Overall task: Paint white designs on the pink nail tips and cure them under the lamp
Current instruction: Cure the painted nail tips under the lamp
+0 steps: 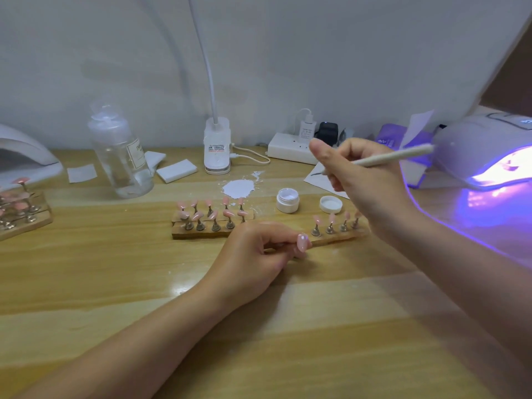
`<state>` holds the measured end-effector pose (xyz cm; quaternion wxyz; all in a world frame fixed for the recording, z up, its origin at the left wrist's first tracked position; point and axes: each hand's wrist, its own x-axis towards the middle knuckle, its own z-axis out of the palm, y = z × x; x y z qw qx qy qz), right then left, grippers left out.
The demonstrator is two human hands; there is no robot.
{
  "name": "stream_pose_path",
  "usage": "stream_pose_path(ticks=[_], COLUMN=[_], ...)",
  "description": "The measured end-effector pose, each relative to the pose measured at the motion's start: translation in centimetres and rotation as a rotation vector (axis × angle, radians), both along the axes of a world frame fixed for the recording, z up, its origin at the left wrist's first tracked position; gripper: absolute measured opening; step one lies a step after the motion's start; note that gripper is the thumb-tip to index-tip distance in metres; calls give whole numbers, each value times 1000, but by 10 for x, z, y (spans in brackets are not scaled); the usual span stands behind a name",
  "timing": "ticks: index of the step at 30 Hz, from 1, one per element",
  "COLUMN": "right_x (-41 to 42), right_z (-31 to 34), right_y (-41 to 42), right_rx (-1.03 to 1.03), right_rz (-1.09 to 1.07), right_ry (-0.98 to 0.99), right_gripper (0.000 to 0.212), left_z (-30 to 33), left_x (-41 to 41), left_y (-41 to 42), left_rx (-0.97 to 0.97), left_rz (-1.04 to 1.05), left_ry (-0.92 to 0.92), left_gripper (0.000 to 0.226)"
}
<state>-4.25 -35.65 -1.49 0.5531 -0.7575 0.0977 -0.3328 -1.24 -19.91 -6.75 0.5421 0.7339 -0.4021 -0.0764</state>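
At the far left edge of the wooden surface point(86, 272) sits an unlit white nail lamp point(26, 156), with a wooden rack of pink tips point(21, 210) in front of it. Next comes a clear pump bottle point(122, 156) whose label shows a few letters too blurred to read, then white wipe pads point(176, 170) and a clip-on desk light point(216, 149) carrying a small printed sticker, also illegible. A smear of white paint point(239, 188) lies behind a double wooden rack point(211, 218) of upright pink tips on metal stands. The left hand point(253, 254) pinches one pink nail tip point(302, 242) at its fingertips, its long axis near vertical in view, glossy face toward the camera. Behind it stand an open white gel pot point(288, 200) and its lid point(331, 204), and a second rack point(336, 228) of four tips. The right hand point(362, 180) grips a pale brush point(394, 155), handle pointing right toward the lit curing lamp point(489, 151), glowing violet. A power strip point(290, 151) sits at the wall.
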Motion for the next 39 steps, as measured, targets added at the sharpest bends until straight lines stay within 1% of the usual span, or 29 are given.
stream_pose_path(ticks=[4, 7, 9, 12, 17, 20, 28, 31, 36, 39], right_x=[26, 43, 52, 62, 69, 69, 68, 65, 48, 25], right_z=[1, -5, -9, -14, -19, -22, -23, -20, -12, -9], right_y=[-5, -8, -8, -8, -7, -7, -8, -6, -2, 4], right_rx=[-166, -265, -282, -283, -373, -375, -384, -361, -99, 54], right_rz=[2, -19, -35, -65, -76, -71, -64, -64, -84, -46], right_ry=[116, 242, 293, 315, 400, 419, 414, 361, 117, 14], right_gripper=[39, 41, 42, 42, 32, 31, 31, 32, 39, 36], left_z=[-2, -2, -2, -2, -2, -2, -2, -2, -2, -2], left_x=[0, 0, 0, -1, -1, 0, -1, -1, 0, 0], left_y=[-1, -1, -1, -2, -2, -2, -2, -2, -3, -3], left_rx=[-5, -18, -23, -36, -41, -39, -40, -44, -42, -40], left_rz=[-1, -2, -3, 6, 8, 9, 20, 24, 27, 28], left_ry=[43, 63, 66, 83, 111, 105, 109, 117, 138, 117], left_gripper=[20, 18, 17, 13, 11, 12, 12, 11, 12, 12])
